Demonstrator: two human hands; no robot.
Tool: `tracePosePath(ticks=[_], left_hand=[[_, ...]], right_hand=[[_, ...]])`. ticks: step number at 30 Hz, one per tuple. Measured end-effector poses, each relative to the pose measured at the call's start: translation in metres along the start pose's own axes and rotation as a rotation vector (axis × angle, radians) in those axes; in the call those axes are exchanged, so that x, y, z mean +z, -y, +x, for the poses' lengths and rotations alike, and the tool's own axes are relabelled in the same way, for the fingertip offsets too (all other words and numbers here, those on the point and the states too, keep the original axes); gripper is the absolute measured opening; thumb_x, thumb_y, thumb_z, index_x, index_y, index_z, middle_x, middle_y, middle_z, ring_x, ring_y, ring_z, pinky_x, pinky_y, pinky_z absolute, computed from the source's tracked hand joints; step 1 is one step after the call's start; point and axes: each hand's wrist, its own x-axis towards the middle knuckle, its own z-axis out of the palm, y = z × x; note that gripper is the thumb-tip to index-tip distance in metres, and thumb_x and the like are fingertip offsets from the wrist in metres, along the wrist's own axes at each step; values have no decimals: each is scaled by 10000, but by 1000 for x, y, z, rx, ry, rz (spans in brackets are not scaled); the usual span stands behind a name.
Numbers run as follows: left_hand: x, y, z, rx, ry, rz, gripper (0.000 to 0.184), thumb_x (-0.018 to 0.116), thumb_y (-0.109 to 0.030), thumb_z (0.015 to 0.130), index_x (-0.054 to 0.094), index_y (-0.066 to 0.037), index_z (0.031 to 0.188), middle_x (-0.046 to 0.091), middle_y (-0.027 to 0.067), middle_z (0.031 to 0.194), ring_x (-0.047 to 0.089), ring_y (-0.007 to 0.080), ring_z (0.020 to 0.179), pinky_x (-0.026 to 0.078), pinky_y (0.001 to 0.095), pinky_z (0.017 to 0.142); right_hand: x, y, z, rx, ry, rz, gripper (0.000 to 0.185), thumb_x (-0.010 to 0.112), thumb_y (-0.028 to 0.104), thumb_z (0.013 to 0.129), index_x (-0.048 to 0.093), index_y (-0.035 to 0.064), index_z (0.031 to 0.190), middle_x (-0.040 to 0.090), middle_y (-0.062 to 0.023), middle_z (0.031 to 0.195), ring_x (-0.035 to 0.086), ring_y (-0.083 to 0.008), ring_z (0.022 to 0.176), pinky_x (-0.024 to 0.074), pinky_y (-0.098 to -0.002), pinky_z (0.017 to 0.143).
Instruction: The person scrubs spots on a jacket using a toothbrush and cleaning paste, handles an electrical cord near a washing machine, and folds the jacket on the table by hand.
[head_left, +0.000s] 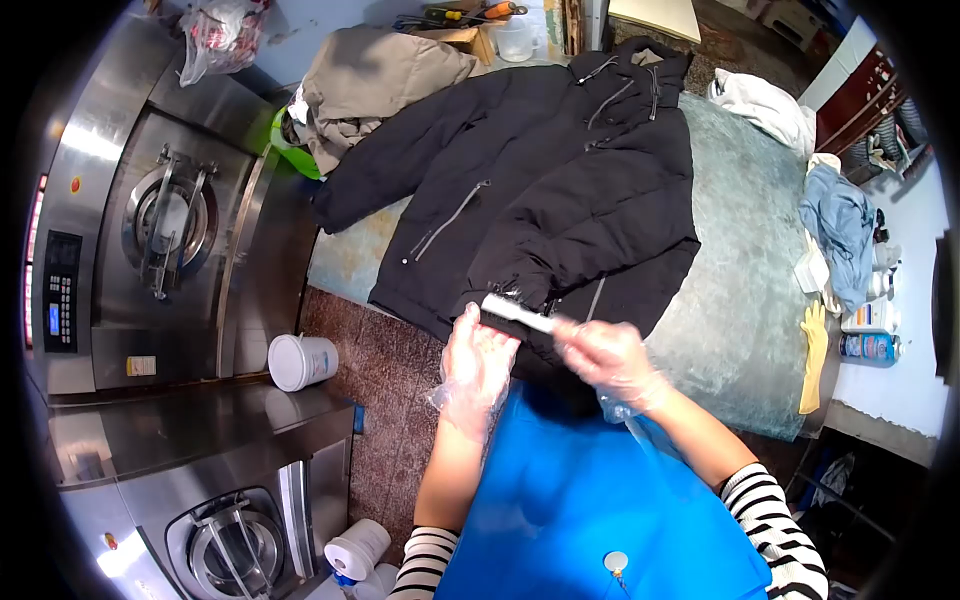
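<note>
A black padded jacket (560,180) lies spread out, one sleeve stretched to the far left and the other folded forward towards me. My left hand (474,365), in a clear plastic glove, holds the near sleeve's end, its fingers partly hidden by dark cloth. Gripped in my gloved right hand (605,362), slightly smeared by motion, is a brush (517,314) with a white back. Its head lies over the sleeve's cuff, close to my left fingertips. The bristles mostly face the cloth and are hard to see.
The worktable (745,260) carries a beige garment (385,85), white cloth (765,108), blue cloth (838,225) and a yellow glove (813,355). Bottles (870,347) stand at the right. Steel washing machines (165,225) and a white bucket (300,362) are on the left.
</note>
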Motion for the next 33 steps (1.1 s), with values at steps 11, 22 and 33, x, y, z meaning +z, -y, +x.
tracePosePath(ticks=[11,22,33], left_hand=[[-6,-2,-3,1,-62,23,425,547,-325,944,546,8,1208,595,185,1217,577,337,1147,476,492,989],[-172,-31,77,240,-402,780,401,502,-407,993,598,-19,1023,631,62,910,608,183,826,495,351,754],[-165,1,32,347,-173,838,318,552,-207,993,563,-11,1243,604,45,1171,536,127,1077,389,283,994]], right_hand=[[11,-7,-6,4,-108,-65,299,696,172,808,685,150,1105,553,-49,622,598,-223,525,503,-338,474],[-40,-110,-60,753,-470,139,204,673,213,915,670,34,1011,587,-4,781,535,-86,736,458,-252,672],[-68,-131,-60,876,-380,-163,406,425,388,1029,609,26,1054,590,-60,846,547,-174,822,440,-321,767]])
